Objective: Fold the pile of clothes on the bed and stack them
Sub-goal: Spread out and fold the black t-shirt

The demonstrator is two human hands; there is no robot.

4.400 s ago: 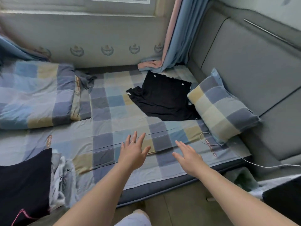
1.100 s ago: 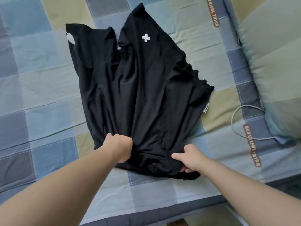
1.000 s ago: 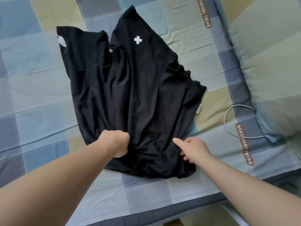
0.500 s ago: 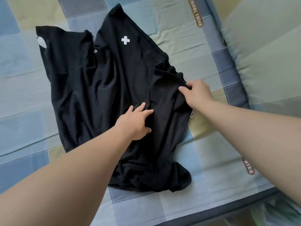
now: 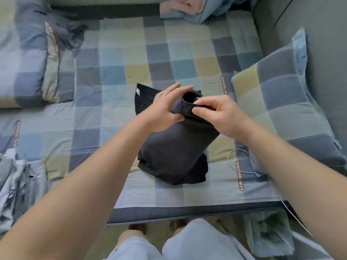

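2 hands grip the black garment [image 5: 174,147], which lies on the bed [image 5: 116,76] just left of the checked pillow [image 5: 281,102], with its lower part bunched on the sheet and its upper edge lifted clear. The left hand [image 5: 163,111], fingers nearly straight and a ring on 1 of them, clamps the raised fabric with its thumb, while the right hand [image 5: 221,115], nearer the pillow, pinches the same edge between thumb and forefinger beside a round opening in the cloth. A white cable [image 5: 236,160] loops at the pillow's near corner, and more clothes [image 5: 15,184] lie well left of the pillow.
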